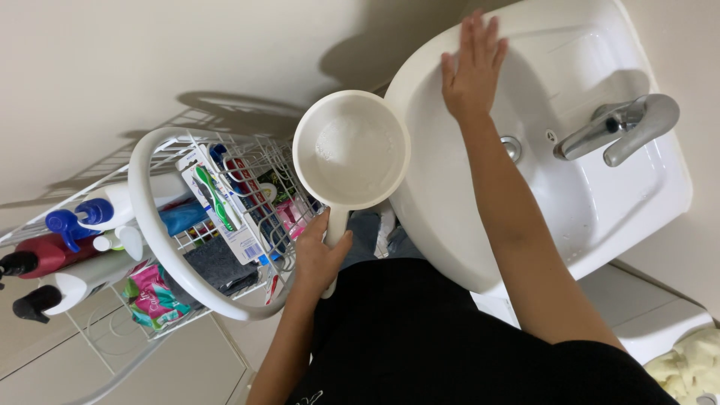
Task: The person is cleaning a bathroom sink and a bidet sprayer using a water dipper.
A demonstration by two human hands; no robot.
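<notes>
So we've got the left hand [319, 259] with its fingers clamped on the handle of a white dipper [350, 150], held level just beside the rim of the white sink [450, 225], a bit of water in the bowl. Right hand [472, 71] lies flat on the sink's inner wall, fingers together and stretched out. The tap [619, 127] sits opposite, and a wire rack [161, 225] of bottles stands to the left.

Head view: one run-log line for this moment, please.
left hand: grips white ladle handle | right hand: flat on sink rim
</notes>
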